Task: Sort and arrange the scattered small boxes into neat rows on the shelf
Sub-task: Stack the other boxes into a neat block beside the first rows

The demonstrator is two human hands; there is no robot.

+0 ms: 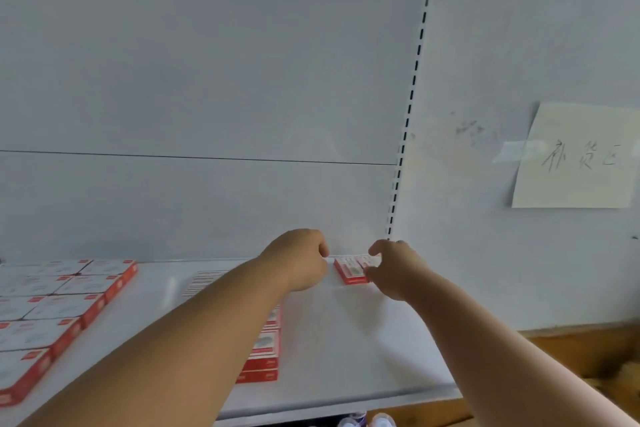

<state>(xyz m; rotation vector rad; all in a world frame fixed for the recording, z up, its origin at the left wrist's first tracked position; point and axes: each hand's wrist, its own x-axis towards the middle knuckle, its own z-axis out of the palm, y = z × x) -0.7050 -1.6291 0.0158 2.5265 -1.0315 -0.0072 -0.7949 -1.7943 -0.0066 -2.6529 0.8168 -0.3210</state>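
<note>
Both arms reach to the back of the white shelf (pixel 363 340), where two small red-and-white boxes (pixel 349 269) lie flat side by side against the back panel (pixel 207 80), just left of the slotted upright (pixel 408 114) that runs up that panel. The left hand (pixel 304 260) sits just left of this pair with its fingers curled in; whether they touch the nearer box cannot be told, as the hand hides the contact. The right hand (pixel 391 267) pinches the right-hand box of the pair between thumb and curled fingers.

Further left of the upright, a column of boxes (pixel 265 347) runs from the front of the shelf toward the back, partly hidden under the left forearm. At the far left end of the shelf, well apart from the upright, a block of larger white boxes with red sides (pixel 59 305) lies in tidy rows.

Right of the upright, a paper note (pixel 575 156) with handwritten characters is taped to the wall.
</note>
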